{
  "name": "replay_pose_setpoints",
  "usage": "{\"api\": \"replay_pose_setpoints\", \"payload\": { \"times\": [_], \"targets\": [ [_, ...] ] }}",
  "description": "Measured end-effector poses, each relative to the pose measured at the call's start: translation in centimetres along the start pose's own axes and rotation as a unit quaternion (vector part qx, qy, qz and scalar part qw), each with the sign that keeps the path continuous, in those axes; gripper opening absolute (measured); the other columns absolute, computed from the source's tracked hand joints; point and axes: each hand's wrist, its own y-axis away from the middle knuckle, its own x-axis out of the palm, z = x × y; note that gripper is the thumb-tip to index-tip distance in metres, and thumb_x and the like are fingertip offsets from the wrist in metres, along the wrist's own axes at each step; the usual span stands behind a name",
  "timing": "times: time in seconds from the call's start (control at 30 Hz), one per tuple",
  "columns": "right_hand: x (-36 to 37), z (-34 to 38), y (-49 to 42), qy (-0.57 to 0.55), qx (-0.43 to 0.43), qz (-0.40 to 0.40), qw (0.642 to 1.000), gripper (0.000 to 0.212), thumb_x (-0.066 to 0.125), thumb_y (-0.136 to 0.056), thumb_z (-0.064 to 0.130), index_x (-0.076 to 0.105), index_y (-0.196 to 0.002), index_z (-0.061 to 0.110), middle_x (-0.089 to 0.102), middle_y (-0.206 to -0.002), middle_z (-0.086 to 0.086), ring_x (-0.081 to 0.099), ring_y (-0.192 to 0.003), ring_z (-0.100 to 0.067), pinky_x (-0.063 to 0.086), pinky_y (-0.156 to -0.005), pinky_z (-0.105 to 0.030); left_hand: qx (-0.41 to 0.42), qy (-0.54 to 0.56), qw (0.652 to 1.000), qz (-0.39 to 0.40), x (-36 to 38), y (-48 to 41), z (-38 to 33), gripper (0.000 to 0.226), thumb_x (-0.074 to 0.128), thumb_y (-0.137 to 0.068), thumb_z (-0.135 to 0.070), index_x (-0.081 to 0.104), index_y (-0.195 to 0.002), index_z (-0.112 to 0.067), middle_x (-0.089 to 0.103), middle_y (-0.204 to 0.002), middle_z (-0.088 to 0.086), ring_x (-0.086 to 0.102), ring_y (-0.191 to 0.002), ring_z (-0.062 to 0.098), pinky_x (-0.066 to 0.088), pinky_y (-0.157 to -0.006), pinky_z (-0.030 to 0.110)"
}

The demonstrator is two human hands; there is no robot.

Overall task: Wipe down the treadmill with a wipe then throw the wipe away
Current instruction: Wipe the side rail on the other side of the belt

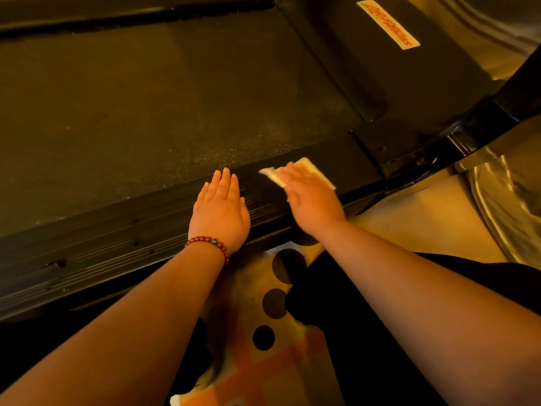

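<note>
- Right grip (310, 200), fingers flat, presses the crumpled white paper wipe (310, 168) onto the black ribbed treadmill side rail (117, 247), near its right end.
- Left grip (221, 209) rests flat and empty on the rail, just left of the wipe.
- The rail's long axis runs leftward, so the next stroke probably goes that way.

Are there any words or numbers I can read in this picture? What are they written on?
Sticker on the black end cover of the treadmill: one line of red slanted letters on a pale strip, turned sideways to the camera and too stylised to read for sure.
Wipe: no writing shows on it.
No other words, numbers or signs can be seen.
</note>
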Motion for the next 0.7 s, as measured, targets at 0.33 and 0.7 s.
{"api": "replay_pose_setpoints", "payload": {
  "times": [0.33, 0.7],
  "targets": [
    [-0.1, 1.6, -0.3, 0.029, -0.056, 0.051, 0.997, 0.049, 0.028, -0.105, 0.019, 0.022, -0.152, 0.028, 0.017, -0.161, 0.002, 0.014, -0.148, -0.019, 0.024, -0.117, -0.041, -0.003, -0.001, 1.0, 0.0, 0.0, -0.1, 0.0, 0.056, 0.018, -0.104, -0.032, 0.005, -0.153, -0.011, -0.003, -0.162, 0.007, -0.005, -0.149, 0.02, -0.001, -0.12, 0.035],
    [-0.2, 3.4, -3.7, 0.061, -0.041, 0.071, 0.995, 0.051, 0.03, -0.105, 0.016, 0.017, -0.153, 0.025, 0.012, -0.161, -0.003, 0.015, -0.147, -0.024, 0.024, -0.116, -0.042, -0.002, -0.002, 1.0, -0.004, 0.0, 0.0, 0.0, 0.056, 0.019, -0.104, -0.032, 0.005, -0.153, -0.01, -0.002, -0.162, 0.008, -0.005, -0.149, 0.02, -0.001, -0.119, 0.034]
  ]
}}
